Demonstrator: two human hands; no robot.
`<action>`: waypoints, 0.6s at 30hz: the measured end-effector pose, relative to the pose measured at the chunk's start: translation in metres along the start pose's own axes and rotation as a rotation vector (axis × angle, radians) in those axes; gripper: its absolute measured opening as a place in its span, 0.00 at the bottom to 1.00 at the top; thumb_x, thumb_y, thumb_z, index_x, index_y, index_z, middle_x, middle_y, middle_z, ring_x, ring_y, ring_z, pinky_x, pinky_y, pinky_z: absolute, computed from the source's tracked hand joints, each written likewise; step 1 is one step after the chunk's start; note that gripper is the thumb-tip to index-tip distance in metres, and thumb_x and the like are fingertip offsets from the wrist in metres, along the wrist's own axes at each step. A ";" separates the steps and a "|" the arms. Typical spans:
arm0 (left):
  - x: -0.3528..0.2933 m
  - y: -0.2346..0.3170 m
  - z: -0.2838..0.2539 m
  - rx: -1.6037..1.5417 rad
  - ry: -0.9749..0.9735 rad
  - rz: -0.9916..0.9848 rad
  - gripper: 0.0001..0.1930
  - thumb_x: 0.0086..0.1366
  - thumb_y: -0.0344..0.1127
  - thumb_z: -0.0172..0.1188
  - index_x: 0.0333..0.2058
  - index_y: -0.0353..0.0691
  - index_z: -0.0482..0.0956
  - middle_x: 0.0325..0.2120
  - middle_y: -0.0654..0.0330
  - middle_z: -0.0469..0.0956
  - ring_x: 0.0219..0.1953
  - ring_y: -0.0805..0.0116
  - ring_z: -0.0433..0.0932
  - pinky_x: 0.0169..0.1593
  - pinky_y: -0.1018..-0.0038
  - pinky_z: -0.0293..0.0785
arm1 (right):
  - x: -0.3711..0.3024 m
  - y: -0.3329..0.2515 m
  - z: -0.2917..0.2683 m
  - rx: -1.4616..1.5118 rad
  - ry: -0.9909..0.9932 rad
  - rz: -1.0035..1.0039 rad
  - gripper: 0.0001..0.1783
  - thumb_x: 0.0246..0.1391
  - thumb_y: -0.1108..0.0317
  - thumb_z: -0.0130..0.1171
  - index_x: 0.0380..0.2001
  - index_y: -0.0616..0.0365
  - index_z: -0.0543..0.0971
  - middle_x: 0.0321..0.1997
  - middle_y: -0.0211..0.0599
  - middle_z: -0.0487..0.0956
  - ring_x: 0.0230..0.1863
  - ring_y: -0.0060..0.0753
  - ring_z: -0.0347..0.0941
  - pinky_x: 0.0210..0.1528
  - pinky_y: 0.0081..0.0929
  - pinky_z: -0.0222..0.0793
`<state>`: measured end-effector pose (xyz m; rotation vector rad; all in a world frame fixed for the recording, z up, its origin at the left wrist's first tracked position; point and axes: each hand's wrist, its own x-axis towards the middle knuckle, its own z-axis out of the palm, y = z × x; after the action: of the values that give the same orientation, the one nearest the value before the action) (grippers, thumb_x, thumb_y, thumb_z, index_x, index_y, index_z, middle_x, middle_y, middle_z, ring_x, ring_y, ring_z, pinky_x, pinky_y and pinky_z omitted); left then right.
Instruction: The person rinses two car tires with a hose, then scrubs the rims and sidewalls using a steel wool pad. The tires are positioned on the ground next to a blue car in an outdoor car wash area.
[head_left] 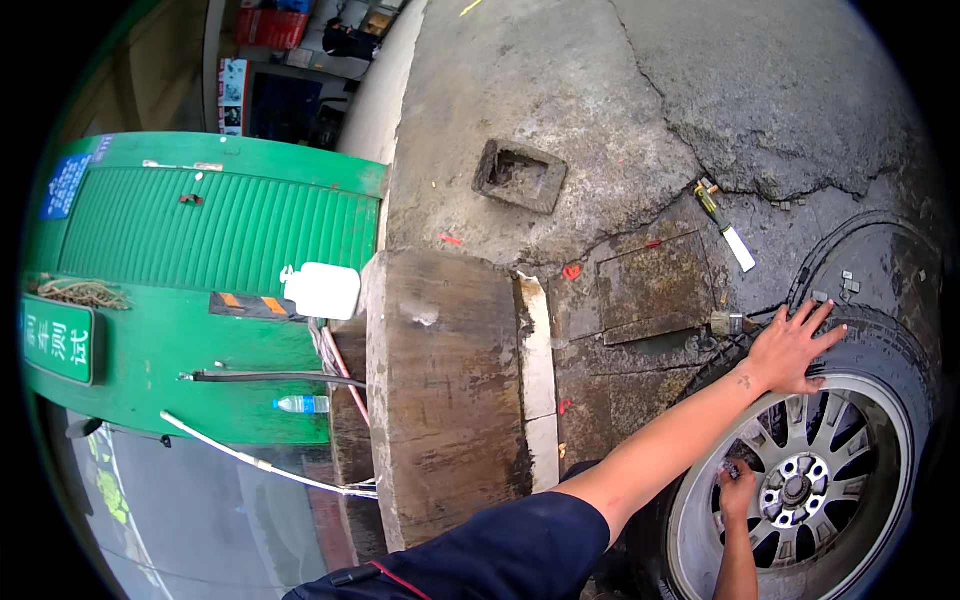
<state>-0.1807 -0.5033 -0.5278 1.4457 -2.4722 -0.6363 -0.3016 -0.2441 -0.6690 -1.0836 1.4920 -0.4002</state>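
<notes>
A car wheel with a silver multi-spoke alloy rim (832,424) and a black tire (905,350) is at the lower right. My left hand (795,350) lies on the tire by the rim edge, its fingers spread and nothing in it. Lower, my right hand (738,492) is at the rim's inner side, its fingers closed around a small dark thing that I cannot make out. Beyond the tire, several small grey metal pieces (849,284) are scattered on wet ground. Farther off lies a tool with a yellow-green handle and flat white blade (738,248).
A brush-like item (727,323) lies beside the tire. A hollow concrete block (545,186) stands farther away. On the left are a raised ledge (445,400), a green panelled structure (230,220), a white plastic container (328,291), and a water bottle (302,404). Cracks cross the ground.
</notes>
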 end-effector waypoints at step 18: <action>-0.003 0.064 -0.006 0.237 0.010 -0.356 0.51 0.53 0.71 0.60 0.72 0.67 0.49 0.67 0.45 0.59 0.64 0.40 0.64 0.60 0.37 0.61 | -0.033 -0.006 -0.003 0.153 0.012 -0.112 0.10 0.47 0.74 0.68 0.34 0.68 0.84 0.29 0.48 0.84 0.31 0.35 0.79 0.41 0.34 0.73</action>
<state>-0.2263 -0.4749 -0.4923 1.9995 -2.3650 -0.4000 -0.3058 -0.2222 -0.6443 -1.0469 1.3909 -0.5909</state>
